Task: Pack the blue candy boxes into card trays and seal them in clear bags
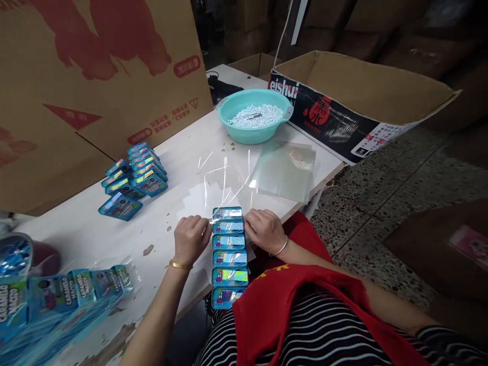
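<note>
A row of several small blue tins point(229, 258) with shiny rainbow labels runs from the table edge back toward my body. Ahead of the row, a clear plastic bag point(224, 175) spreads over the table, showing mainly as streaks of glare; the far end of the row meets it. My left hand point(192, 238), with a gold bracelet at the wrist, is closed on the bag's edge at the left of the front tins. Opposite it, my right hand point(264, 231) is curled closed at their right side, on the bag's other edge. Its fingertips are partly hidden.
Blue tins point(149, 170) stand grouped at the left, before a big carton point(102, 66). Bagged tins point(64, 300) lie near left. A turquoise basin point(253, 134) of white pellets, a stack of clear bags point(284, 173) and an open black-printed box point(331, 119) are farther back.
</note>
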### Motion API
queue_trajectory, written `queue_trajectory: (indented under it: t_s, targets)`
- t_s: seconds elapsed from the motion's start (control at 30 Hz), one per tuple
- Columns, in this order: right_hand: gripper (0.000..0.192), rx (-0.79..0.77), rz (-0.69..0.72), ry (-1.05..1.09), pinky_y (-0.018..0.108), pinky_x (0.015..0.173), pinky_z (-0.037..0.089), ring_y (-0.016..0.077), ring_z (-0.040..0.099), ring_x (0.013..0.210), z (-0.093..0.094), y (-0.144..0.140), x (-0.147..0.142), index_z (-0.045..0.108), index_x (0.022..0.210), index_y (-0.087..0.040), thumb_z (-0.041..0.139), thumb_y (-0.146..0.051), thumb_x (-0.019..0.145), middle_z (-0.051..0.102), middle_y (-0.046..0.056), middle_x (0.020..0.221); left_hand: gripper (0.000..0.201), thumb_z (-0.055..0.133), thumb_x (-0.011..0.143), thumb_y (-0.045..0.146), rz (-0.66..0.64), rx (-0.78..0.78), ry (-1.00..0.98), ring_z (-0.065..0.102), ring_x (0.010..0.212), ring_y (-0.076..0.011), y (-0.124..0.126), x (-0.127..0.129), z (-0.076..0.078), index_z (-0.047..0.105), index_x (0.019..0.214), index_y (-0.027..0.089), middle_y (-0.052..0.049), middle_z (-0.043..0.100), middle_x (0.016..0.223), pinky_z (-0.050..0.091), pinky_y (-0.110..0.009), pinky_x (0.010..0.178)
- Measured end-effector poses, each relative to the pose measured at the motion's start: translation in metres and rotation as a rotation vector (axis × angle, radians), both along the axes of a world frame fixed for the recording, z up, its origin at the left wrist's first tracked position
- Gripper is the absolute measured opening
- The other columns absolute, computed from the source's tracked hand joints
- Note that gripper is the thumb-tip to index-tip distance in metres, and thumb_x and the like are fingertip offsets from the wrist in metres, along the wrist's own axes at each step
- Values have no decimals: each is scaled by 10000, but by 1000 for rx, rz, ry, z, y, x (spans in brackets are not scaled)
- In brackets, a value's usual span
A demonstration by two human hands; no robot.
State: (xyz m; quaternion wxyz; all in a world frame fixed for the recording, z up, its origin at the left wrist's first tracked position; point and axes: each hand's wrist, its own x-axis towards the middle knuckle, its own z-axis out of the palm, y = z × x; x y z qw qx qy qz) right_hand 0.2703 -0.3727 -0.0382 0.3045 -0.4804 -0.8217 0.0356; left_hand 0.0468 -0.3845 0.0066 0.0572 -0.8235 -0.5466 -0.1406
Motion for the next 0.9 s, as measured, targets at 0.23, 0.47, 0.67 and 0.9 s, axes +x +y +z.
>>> queue_trajectory:
  t_s: [0.23, 0.47, 0.67, 0.9]
  targets:
    - [269, -333, -220, -161, 321, 658, 250, 193, 562, 694, -20, 3, -2, 559, 832, -156, 488, -412, 873, 628, 50, 721, 206, 482, 864, 294, 246, -126, -56, 506, 637, -191, -2, 3, -29, 551, 714, 171, -43, 578, 658, 280, -316, 629]
    - [191, -453, -77, -273, 332, 669, 237, 193, 597, 762, -8, -7, -4, 619, 812, -136, 455, -202, 884, 667, 81, 799, 264, 393, 879, 234, 155, -371, 28, 516, 670, -213, -21, -1, -29, 462, 631, 174, -69, 577, 669, 270, -322, 633]
    - [226, -480, 37, -286, 332, 647, 236, 187, 596, 737, -2, -13, -5, 626, 866, -125, 417, -198, 911, 668, 84, 810, 301, 354, 881, 274, 117, -352, -43, 505, 655, -205, -48, -11, -30, 469, 620, 180, -69, 570, 651, 286, -320, 633]
    - [207, -402, 205, -242, 347, 649, 262, 198, 582, 713, 7, -38, -13, 612, 845, -133, 444, -245, 891, 657, 84, 782, 288, 396, 859, 319, 245, -325, -192, 496, 639, -213, -60, -13, -38, 500, 631, 178, -85, 577, 654, 295, -309, 601]
